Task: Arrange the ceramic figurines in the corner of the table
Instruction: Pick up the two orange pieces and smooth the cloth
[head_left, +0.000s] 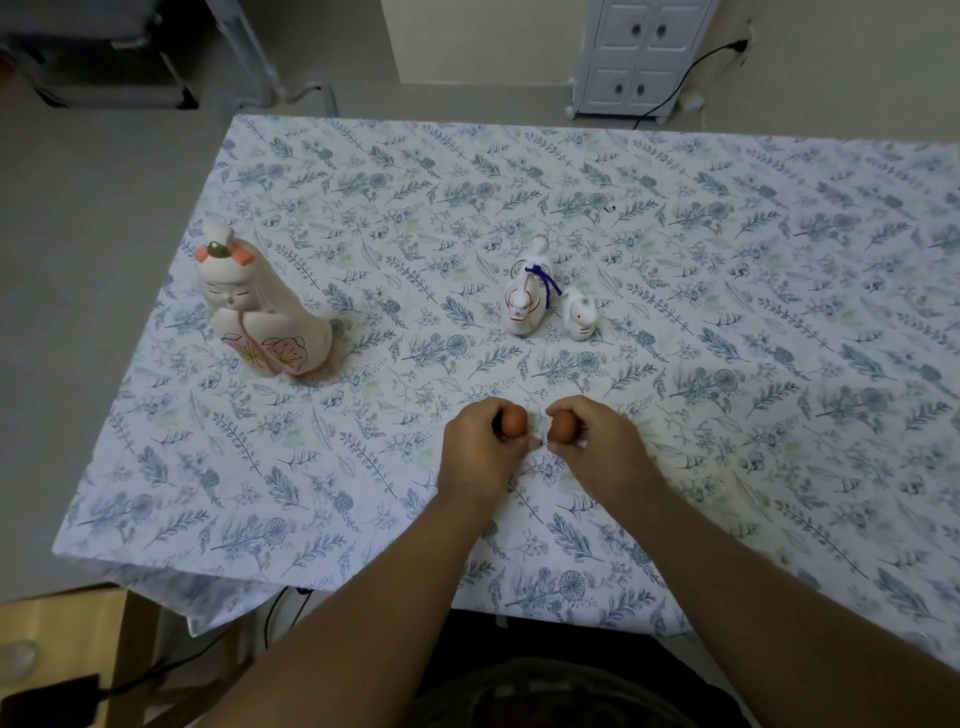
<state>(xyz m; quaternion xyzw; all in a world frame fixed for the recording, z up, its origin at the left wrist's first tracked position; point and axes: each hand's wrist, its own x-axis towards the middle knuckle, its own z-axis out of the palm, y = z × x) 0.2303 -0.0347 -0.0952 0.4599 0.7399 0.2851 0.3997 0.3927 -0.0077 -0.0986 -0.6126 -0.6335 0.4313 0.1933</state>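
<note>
Each hand is closed around a small reddish-brown rounded piece, low in the centre of the frame: the left hand (480, 441) pinches the left brown piece (514, 418) and the right hand (597, 441) pinches the right brown piece (562, 426), fingertips down at the cloth. The two hands sit just beside each other with a narrow gap between them; what the brown pieces are cannot be told, since the fingers cover most of each.

No brand, label or readable writing shows anywhere.

The table is covered by a white tablecloth (675, 234) printed with blue-grey leaves and flowers, creased in places and hanging over the near edge. At the left of the frame, near the table's left edge, stands a tall white doll figurine (260, 312) with closed eyes, pink blossom panels and orange hair ornaments. In the middle of the frame stands a white animal figurine (527, 299) with red lines and a purple cord, and touching or just beside it on its right a smaller white rabbit figurine (581, 314).

Beyond the table, a grey floor, a white cabinet (639, 52) with small doors at upper right, and a black cable (675, 88) running to a wall socket. A brown cardboard box (62, 623) sits at lower left
</note>
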